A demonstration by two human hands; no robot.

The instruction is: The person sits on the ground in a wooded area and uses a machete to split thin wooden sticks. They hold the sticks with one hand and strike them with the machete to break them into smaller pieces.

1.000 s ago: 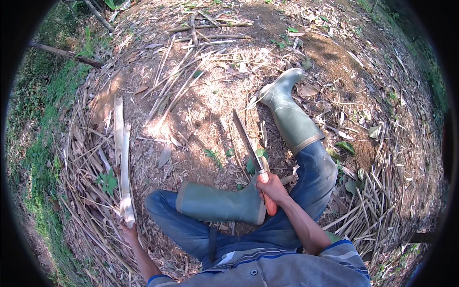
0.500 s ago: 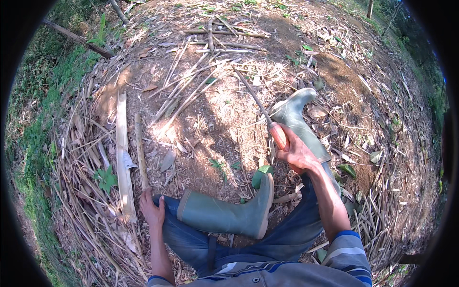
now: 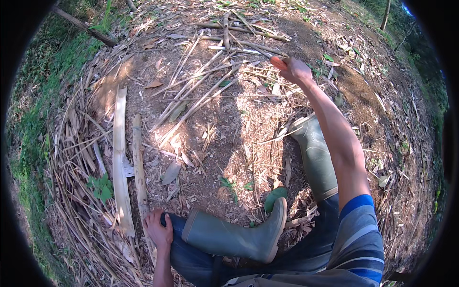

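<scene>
My right hand (image 3: 296, 71) reaches far forward with the arm stretched out. It is closed around the orange handle (image 3: 278, 63) of what looks like a machete, whose thin dark blade is hard to pick out against the sticks. My left hand (image 3: 158, 227) lies by my bent left knee, fingers apart, holding nothing that I can see. Beside it a slim bamboo pole (image 3: 138, 162) runs along the ground and partly passes under the hand. Just left of the pole lies a pale split bamboo strip (image 3: 119, 158).
Several cut sticks (image 3: 201, 86) lie crossed ahead, with thicker branches (image 3: 248, 33) beyond. My green rubber boots (image 3: 234, 232) rest on the littered ground. Dry stalks (image 3: 76, 191) are heaped at the left. A slanted post (image 3: 86, 26) stands at the far left.
My right hand has swung forward and away with the machete, from above the right boot to the far sticks. My left hand stays at the knee.
</scene>
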